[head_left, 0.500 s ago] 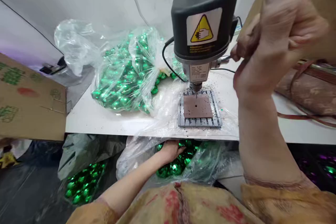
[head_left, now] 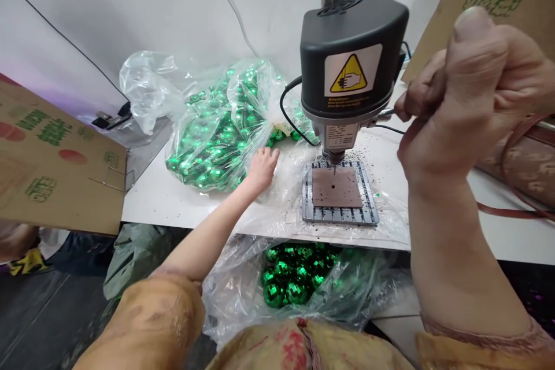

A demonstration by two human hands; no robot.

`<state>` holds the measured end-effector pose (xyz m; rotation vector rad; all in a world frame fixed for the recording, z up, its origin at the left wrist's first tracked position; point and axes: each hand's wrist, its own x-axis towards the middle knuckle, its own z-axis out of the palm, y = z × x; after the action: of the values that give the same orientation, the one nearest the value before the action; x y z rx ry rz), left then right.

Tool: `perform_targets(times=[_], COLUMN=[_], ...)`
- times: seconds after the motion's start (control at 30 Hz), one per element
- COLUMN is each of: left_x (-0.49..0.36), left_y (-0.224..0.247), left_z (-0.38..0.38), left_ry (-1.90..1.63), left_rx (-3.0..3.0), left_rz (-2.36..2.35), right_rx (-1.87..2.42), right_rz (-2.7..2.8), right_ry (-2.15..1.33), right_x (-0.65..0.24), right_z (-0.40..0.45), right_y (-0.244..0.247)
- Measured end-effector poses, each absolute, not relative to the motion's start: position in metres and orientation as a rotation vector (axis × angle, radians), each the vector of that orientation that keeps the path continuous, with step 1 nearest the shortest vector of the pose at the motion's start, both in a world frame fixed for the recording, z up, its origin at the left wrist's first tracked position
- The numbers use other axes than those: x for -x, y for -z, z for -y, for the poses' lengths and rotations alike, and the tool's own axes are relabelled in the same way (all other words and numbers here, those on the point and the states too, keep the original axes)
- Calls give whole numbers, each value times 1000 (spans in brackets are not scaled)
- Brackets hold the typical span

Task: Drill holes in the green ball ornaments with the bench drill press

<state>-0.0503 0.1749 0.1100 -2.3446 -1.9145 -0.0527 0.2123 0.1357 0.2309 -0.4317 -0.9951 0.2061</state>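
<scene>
My right hand (head_left: pixel 459 81) is closed around the feed lever (head_left: pixel 388 112) of a small black bench drill press (head_left: pixel 353 63). Beneath its bit, a brown square plate (head_left: pixel 323 196) with a dark hole lies on the grey slotted base (head_left: pixel 310 217). My left hand (head_left: pixel 262 169) reaches over the table with fingers stretched out and nothing visible in them. Just beyond its fingertips, shiny green faceted balls (head_left: pixel 275 136) show at the mouth of a clear plastic bag (head_left: pixel 208 133). More green mirror balls (head_left: pixel 297 292) lie in an open plastic bag below the table edge.
Dark shavings are scattered around the base. Cardboard boxes stand at the left (head_left: pixel 56 167) and back right (head_left: pixel 437 17). A patterned bag (head_left: pixel 533 167) with a brown strap lies at the right. A black cable (head_left: pixel 284 104) loops beside the drill.
My left hand has moved up from the lower bag of green balls to the opening of the bag on the table. My right hand stays on the lever. The view has shifted slightly.
</scene>
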Motion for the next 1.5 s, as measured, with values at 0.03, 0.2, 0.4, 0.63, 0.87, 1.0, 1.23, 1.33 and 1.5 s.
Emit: perform_targets(times=[0.03, 0.2, 0.4, 0.63, 0.87, 1.0, 1.23, 1.33, 1.5], left_x=[54, 65, 46, -2, -22, -31, -37, -36, -34], left_y=[-107, -102, -114, -106, -85, -76, -56, -51, -45], left_z=[-191, -214, -180, -135, -135, -142, -148, -149, -151], left_ry=[4, 7, 1696, 2969, 3247, 3050, 2613, 2472, 2293], left_rx=[2298, 2289, 2721, 2554, 2216, 2250, 2697, 2849, 2980], left_rz=[1928, 1947, 2260, 2439, 2391, 2355, 2065, 1974, 1890], right_rx=[414, 356, 404, 398, 418, 421, 434, 471, 479], right_rz=[996, 1005, 974, 1002, 1032, 1030, 1018, 1046, 1033], right_ry=[-209, -221, -216, -225, -238, -231, -185, -182, -191], right_x=[-213, -212, -208, -209, -209, -209, -208, -209, -209], right_z=[-137, -139, -137, -135, -134, -135, -137, -135, -133], right_y=[-231, -230, -231, -234, -233, -232, -232, -232, -233])
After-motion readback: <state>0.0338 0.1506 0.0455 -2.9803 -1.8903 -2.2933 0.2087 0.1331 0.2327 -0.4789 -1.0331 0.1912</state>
